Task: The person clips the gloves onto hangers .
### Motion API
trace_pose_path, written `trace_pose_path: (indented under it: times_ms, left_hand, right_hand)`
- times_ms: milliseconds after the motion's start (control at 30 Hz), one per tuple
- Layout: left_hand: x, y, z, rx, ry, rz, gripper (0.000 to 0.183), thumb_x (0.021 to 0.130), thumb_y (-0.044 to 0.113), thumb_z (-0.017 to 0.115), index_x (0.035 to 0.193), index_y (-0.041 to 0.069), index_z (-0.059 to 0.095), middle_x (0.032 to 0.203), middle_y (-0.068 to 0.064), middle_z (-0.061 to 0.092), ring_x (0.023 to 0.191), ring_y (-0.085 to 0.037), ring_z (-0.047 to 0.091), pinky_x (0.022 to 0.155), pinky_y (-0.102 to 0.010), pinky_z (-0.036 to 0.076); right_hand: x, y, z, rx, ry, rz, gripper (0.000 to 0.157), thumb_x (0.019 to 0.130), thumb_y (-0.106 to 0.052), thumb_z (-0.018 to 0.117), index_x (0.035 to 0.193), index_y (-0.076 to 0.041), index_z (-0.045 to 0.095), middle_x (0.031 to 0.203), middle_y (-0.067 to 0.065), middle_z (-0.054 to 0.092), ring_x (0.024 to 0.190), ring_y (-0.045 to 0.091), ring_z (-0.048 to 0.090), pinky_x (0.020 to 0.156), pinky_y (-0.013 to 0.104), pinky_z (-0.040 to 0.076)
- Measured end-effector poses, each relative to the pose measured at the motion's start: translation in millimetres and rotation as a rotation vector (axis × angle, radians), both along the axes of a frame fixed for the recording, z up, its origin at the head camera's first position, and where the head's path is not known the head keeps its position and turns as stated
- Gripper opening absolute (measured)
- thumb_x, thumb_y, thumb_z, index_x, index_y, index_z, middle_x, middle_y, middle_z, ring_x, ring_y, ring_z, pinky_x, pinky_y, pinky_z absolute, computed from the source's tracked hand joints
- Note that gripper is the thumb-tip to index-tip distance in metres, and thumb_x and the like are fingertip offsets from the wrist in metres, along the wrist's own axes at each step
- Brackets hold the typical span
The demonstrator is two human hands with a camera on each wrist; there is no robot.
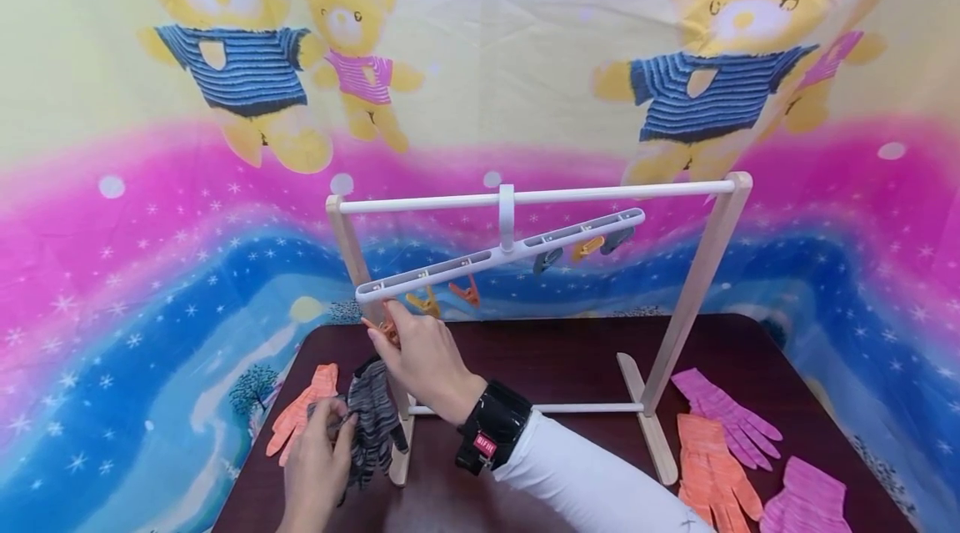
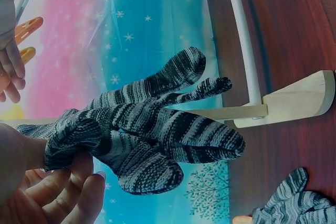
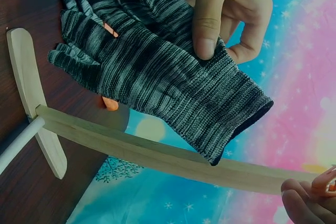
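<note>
My left hand pinches a black-and-grey striped knit glove near its cuff. The glove hangs with its fingers downward, beside the rack's left post. Above it, my right hand grips an orange clothes peg between thumb and fingers, below the left end of a white clip hanger. In the right wrist view the glove's cuff is apart from the peg. Further along the hanger dangle a yellow peg, a red-orange peg and several others.
The hanger hooks over the white bar of a wooden rack on a dark table. An orange glove lies left; pink and orange gloves lie right. Another striped glove rests on the table.
</note>
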State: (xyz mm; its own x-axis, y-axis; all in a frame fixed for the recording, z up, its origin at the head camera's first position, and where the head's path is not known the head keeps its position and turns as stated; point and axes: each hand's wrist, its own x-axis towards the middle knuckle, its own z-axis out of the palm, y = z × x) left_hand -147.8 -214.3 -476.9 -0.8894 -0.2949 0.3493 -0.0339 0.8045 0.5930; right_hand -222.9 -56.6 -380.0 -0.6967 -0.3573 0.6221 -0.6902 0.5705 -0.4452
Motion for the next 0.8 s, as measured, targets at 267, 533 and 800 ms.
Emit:
trace_pose_path:
  times_ms: [267,533,800]
  left_hand:
    - [-2.3,3.4,5.3,0.013,-0.004,-0.039,0.012,0.087,0.014,0.063,0.094,0.013,0.054,0.058,0.005,0.048,0.046,-0.011,0.036,0.046,-0.028,0.03]
    - [-6.0,6.9,3.4,0.045,0.051,-0.09,0.013,0.087,0.013,0.064,0.092,0.015,0.052,0.054,0.006,0.044,0.045,-0.007,0.036,0.046,-0.025,0.032]
    - [-12.6,15.7,5.9,0.01,0.138,-0.174,0.015,0.085,0.012,0.066,0.092,0.019,0.054,0.057,0.012,0.047,0.044,-0.003,0.037,0.043,-0.024,0.034]
  right_hand:
    - [-5.3,6.1,3.6,-0.087,-0.07,0.076,0.034,0.096,-0.034,0.049,0.119,-0.01,0.058,0.059,-0.007,0.042,0.047,0.002,0.038,0.041,0.017,0.028]
    - [-11.7,9.0,5.1,-0.193,-0.143,0.143,0.021,0.096,-0.033,0.049,0.089,-0.015,0.056,0.056,-0.005,0.04,0.046,0.004,0.039,0.042,0.019,0.027]
    - [-15.6,15.0,6.6,-0.309,-0.268,0.247,0.028,0.095,-0.031,0.052,0.111,-0.012,0.065,0.097,0.0,0.069,0.082,-0.001,0.064,0.059,0.016,0.047]
